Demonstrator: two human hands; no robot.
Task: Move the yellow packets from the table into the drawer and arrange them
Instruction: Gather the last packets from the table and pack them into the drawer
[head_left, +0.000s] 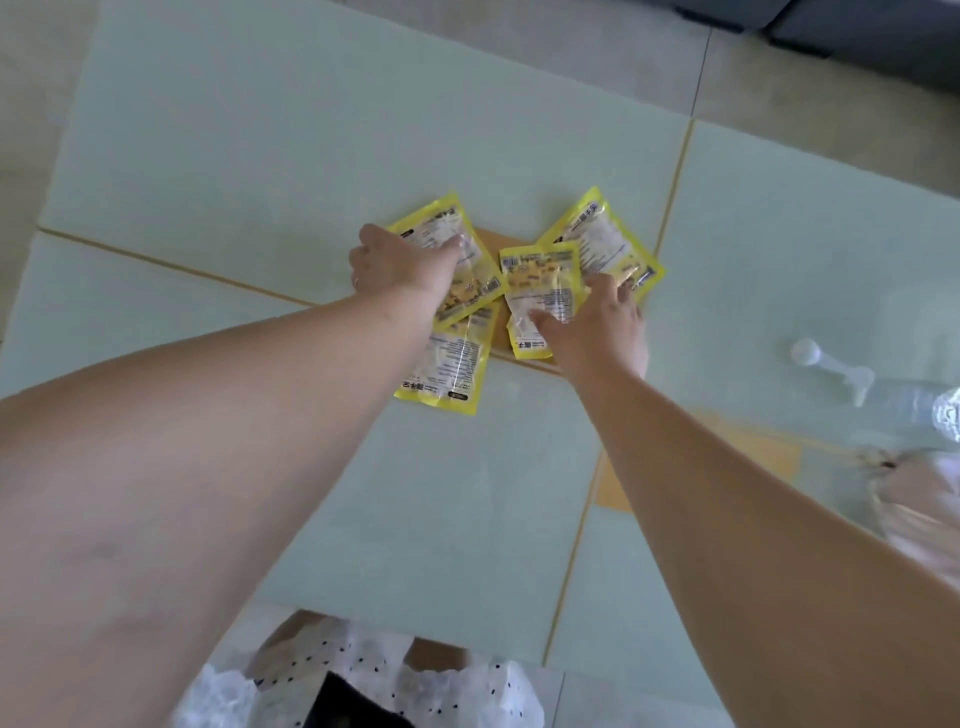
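Several yellow packets lie close together in the middle of the pale green table (260, 156). My left hand (397, 265) grips the upper left packet (467, 275) at its left edge, thumb lying across its top. Under that one, nearer to me, lies a lower packet (447, 369). My right hand (605, 322) holds the small middle packet (540, 291), thumb pressed on its face so that it buckles. The fingertips of that hand reach onto the far right packet (597, 239). No drawer is in view.
A white plastic scoop (826, 364) lies on the table to the right. Clear crinkled plastic (948, 415) and a pinkish bag (924, 509) sit at the right edge. Tiled floor shows beyond the table's far edge. My dotted white clothing (363, 670) is at the near edge.
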